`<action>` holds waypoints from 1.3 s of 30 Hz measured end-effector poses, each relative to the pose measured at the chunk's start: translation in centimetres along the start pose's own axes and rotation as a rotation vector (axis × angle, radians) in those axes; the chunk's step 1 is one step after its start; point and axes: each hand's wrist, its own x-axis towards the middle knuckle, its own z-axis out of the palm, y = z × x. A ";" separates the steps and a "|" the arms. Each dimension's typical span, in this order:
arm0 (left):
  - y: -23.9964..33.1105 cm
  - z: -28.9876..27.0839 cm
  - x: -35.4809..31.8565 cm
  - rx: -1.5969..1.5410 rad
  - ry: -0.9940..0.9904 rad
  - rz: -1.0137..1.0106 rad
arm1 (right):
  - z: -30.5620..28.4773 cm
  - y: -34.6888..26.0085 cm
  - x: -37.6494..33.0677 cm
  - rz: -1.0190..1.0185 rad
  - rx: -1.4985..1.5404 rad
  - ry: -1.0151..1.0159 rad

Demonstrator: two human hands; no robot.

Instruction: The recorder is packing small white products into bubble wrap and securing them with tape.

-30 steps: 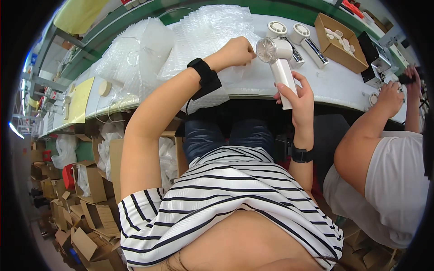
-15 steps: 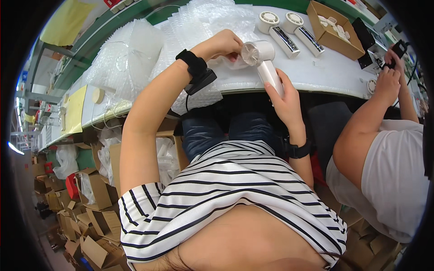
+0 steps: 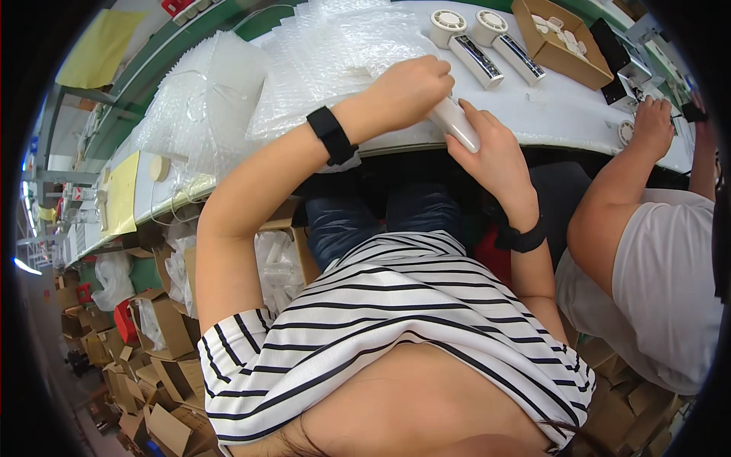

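Here the work sits at the near edge of the white surface, where both hands meet on a white handheld fan whose handle slants down over that edge. The left hand is curled shut over the fan's upper end, hiding the head, and its knuckles rest against a bubble-wrap sheet spread toward the middle of the surface. The right hand cups the lower handle from beneath, fingers loosely bent around it and the thumb along the side. To do this well, the person would likely keep the handle steady in the right hand while the left works at the covered end, close above the wrap. Two more fans lie near the far edge, beside a cardboard box. A co-worker's hand works at the right edge.
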 end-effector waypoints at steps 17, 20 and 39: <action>0.2 0.5 -2.2 -0.153 0.191 -0.429 | 1.7 1.4 -0.7 0.163 0.550 0.062; 1.4 0.4 -1.7 -0.202 0.150 -0.391 | 1.6 1.1 -1.3 0.248 0.585 0.058; 2.6 0.2 -0.2 0.026 0.002 0.004 | 1.6 -0.5 -0.1 0.209 0.353 0.206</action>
